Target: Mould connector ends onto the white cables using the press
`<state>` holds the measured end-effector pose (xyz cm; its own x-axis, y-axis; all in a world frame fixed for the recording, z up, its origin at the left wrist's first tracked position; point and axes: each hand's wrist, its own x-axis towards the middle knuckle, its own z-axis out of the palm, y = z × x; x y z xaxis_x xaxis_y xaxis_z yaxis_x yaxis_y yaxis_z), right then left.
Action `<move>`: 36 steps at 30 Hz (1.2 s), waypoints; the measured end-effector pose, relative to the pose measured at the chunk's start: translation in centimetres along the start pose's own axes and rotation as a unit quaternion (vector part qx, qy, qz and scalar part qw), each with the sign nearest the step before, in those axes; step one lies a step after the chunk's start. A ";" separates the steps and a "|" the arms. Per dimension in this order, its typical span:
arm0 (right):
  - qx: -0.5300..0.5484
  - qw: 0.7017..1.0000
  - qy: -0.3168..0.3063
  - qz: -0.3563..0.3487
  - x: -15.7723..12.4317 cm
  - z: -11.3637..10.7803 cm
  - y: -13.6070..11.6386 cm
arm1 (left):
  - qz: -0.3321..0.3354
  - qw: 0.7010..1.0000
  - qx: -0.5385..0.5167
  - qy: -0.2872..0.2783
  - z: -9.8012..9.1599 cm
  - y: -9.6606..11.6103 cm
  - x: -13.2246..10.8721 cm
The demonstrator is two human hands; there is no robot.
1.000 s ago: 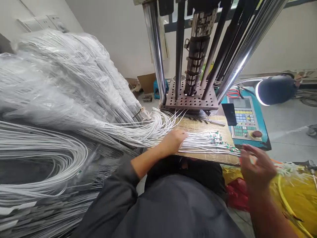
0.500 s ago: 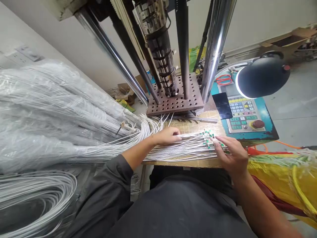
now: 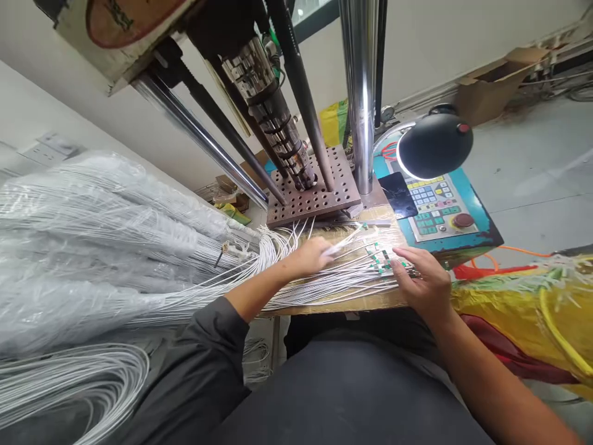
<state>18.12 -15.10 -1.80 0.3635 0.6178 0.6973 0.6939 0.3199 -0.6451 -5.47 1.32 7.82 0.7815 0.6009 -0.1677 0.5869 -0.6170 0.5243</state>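
A thick fan of white cables (image 3: 306,290) lies across the cardboard-covered bench (image 3: 391,300), running in from the left. Small green-and-metal connectors (image 3: 382,264) tip the cables' right ends. My left hand (image 3: 312,256) is closed around a few of the cables, lifting them slightly towards the machine; those strands are blurred. Beside the connector ends is my right hand (image 3: 424,278), its thumb and fingers apart around the tips. Whether it touches any connector I cannot tell.
Behind the cables stands a press with a perforated steel plate (image 3: 315,201) and chrome columns. To the right are a black lamp (image 3: 435,146), a dark phone (image 3: 399,194) and a control panel (image 3: 440,207). Plastic-wrapped cable bundles (image 3: 106,235) fill the left side.
My left hand has drawn a few cables away from the bunch, towards the machine, and their connector ends have shifted. My right hand stays by the other ends. The camera view has turned.
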 end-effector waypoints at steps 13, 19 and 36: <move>-0.003 1.000 0.015 0.021 0.2 0.0 -0.4 | -0.038 0.989 -0.138 0.031 1.6 1.1 -0.7; -0.013 0.999 0.011 0.041 0.3 0.0 -0.8 | -0.023 0.982 -0.122 0.142 2.7 0.5 -0.5; 0.092 0.981 0.004 0.171 2.0 0.0 -1.2 | 0.022 0.924 -0.380 0.026 2.6 0.0 -0.1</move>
<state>18.00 -14.19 0.38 0.5613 0.7063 0.4314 0.4059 0.2194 -0.8872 -5.04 -0.08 5.64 0.7785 0.6193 -0.1018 0.2209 -0.1187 0.9680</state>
